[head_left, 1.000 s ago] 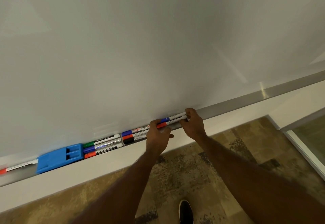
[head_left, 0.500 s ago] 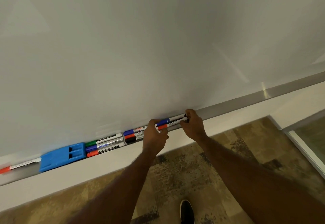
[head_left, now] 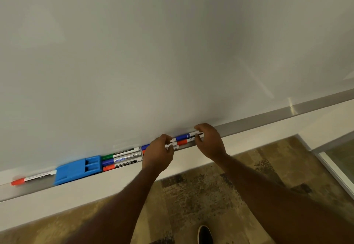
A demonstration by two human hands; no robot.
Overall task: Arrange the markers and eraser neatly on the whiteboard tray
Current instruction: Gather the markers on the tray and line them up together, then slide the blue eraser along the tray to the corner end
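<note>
I see the big whiteboard (head_left: 172, 42) with its long tray (head_left: 268, 118) below. The blue eraser (head_left: 76, 169) lies in the tray, next to three markers (head_left: 122, 157). My left hand (head_left: 158, 152) and right hand (head_left: 209, 142) are curled at the ends of a blue marker (head_left: 184, 136) and a red marker (head_left: 183, 141) there.

It looked like an office or meeting room: a wide wall-mounted whiteboard (head_left: 172, 42), its metal tray (head_left: 268, 117) of markers, mottled carpet (head_left: 201, 190), a glass partition (head_left: 341, 157).
</note>
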